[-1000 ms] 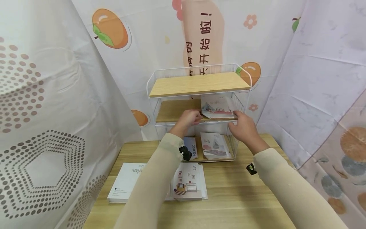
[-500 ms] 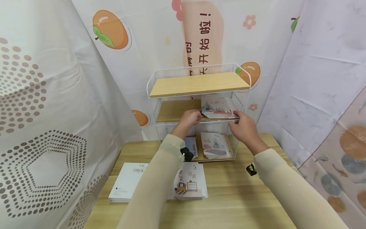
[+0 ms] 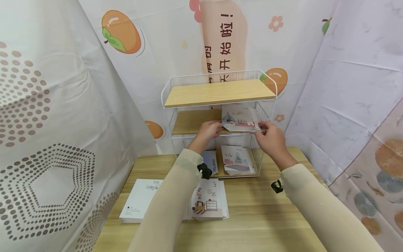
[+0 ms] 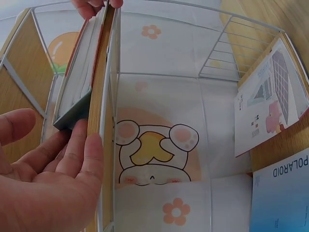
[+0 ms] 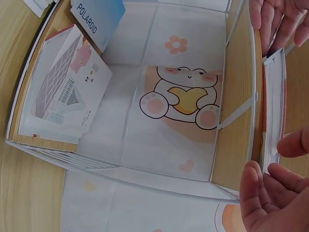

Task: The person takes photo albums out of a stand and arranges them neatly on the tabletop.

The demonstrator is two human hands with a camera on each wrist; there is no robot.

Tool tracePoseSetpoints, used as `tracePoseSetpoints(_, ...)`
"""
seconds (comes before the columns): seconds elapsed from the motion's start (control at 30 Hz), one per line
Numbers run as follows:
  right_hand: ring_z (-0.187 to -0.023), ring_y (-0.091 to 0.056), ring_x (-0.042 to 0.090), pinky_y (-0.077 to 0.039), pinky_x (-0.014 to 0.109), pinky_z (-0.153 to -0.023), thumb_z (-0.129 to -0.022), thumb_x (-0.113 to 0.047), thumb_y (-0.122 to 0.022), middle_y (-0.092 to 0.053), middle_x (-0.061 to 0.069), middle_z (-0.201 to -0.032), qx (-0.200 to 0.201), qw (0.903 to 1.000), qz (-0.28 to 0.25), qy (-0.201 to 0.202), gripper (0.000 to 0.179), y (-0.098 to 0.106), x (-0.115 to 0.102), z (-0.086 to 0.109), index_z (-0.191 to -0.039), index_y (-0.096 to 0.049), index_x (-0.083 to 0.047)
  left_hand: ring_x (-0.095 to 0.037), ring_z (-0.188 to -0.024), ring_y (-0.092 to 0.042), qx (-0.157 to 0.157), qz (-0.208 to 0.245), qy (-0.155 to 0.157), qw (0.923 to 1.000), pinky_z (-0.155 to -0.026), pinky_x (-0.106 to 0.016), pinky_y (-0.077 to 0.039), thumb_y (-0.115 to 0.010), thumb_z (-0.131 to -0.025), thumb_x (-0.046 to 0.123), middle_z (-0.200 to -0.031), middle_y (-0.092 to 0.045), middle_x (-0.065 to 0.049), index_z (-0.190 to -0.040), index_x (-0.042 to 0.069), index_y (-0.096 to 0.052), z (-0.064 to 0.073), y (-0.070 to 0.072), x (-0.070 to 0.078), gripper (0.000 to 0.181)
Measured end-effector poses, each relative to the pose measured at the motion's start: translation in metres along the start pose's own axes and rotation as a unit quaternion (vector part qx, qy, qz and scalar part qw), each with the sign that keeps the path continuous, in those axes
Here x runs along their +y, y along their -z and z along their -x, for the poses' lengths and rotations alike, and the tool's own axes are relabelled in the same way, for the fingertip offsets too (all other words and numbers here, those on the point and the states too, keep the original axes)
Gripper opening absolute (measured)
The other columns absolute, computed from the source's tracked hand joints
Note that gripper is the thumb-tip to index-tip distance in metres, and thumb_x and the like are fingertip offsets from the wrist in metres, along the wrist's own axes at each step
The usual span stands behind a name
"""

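Several books with a white illustrated cover on top lie stacked at the right of the rack's middle shelf. At the stack's front left corner is my left hand. Its fairly straight fingers touch the dark cover's corner in the left wrist view, thumb held apart. My right hand is at the right front corner. In the right wrist view its fingertips meet the books' end beside the shelf edge, and the thumb is extended near the page edges.
The white wire rack has a bare wooden top shelf. Its bottom level holds a blue POLAROID book and a white illustrated book. On the table lie a white book and an illustrated book stack.
My right hand has shifted slightly, its thumb rising from below the shelf edge to the stack's corner. The left fingers have loosened a little. The stack looks nearly unmoved.
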State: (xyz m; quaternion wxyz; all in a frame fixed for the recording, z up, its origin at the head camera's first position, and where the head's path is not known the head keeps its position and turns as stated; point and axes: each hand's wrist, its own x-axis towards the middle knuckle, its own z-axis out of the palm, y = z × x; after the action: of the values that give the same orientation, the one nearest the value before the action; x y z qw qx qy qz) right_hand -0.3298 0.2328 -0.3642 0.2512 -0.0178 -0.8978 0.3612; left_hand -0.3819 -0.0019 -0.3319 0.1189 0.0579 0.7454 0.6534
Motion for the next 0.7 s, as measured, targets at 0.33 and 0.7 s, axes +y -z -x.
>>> tracePoseSetpoints(0.33,-0.077,-0.066,0.020,-0.051,0.034,-0.063,-0.087,-0.048,-0.063,-0.069,0.005,-0.091,0.053,0.9975,-0.044,-0.014,0.038,-0.0004,0.0052,-0.0061,-0.098,-0.066,-0.012,-0.019,-0.115,-0.060,0.007,0.021,-0.003,0.9998,-0.100,-0.036,-0.047,-0.053,-0.097,0.026,-0.125,-0.063,-0.008,-0.133,0.006,-0.052,0.0011,-0.0014,0.0011,0.042)
tracePoseSetpoints(0.7,-0.058,-0.069,0.014,-0.054,0.028,-0.050,-0.078,-0.055,-0.071,-0.068,0.010,-0.080,-0.001,0.9898,-0.109,-0.091,0.053,0.0031,0.0043,-0.0090,-0.093,-0.050,-0.009,-0.027,-0.098,-0.068,0.033,0.097,-0.001,0.9947,-0.091,-0.040,-0.053,-0.063,-0.092,0.021,-0.103,-0.069,-0.012,-0.113,0.002,-0.061,0.0040,-0.0032,-0.0016,0.029)
